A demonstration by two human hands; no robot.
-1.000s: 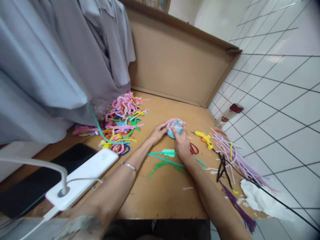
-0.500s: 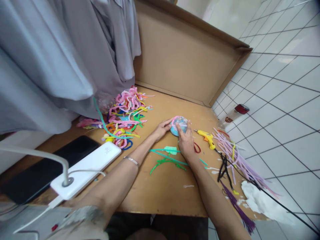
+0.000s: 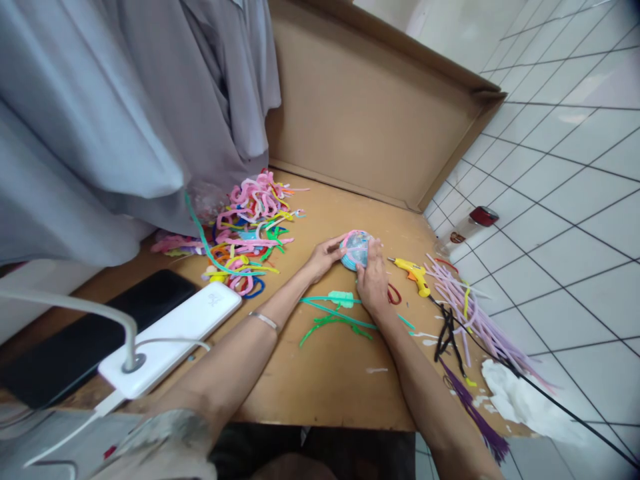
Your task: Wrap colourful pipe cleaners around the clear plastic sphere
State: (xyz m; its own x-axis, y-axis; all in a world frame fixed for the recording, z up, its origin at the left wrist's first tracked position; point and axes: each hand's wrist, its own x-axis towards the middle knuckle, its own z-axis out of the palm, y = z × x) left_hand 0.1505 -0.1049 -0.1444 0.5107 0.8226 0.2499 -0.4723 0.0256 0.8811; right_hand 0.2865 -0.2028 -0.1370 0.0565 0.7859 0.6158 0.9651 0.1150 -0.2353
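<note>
A small round piece [image 3: 356, 251], blue and ribbed at the side with pink along its rim, is held between my two hands over the table. My left hand [image 3: 324, 259] grips its left edge with the fingertips. On the opposite side, my right hand [image 3: 373, 277] presses its fingers along the edge. Just below lie teal pipe cleaners [image 3: 320, 307], a light green piece [image 3: 341, 298] and bent green pipe cleaners [image 3: 333, 323]. A red loop [image 3: 395, 295] is partly behind my right hand. The yellow glue gun [image 3: 414, 275] rests to the right.
A tangled heap of colourful pipe cleaners [image 3: 260, 200] lies left. Nearer are a white power bank [image 3: 180, 340] and a black phone-like slab [image 3: 160, 293]. Lilac pipe cleaners [image 3: 480, 320], white wadding [image 3: 515, 400] and a red-capped bottle [image 3: 465, 230] stand or lie right. Cardboard [image 3: 365, 100] rises behind.
My right thumb has moved off the top of the round piece to its lower edge, and the fingers now lie together along its right side. My left hand has hardly moved.
</note>
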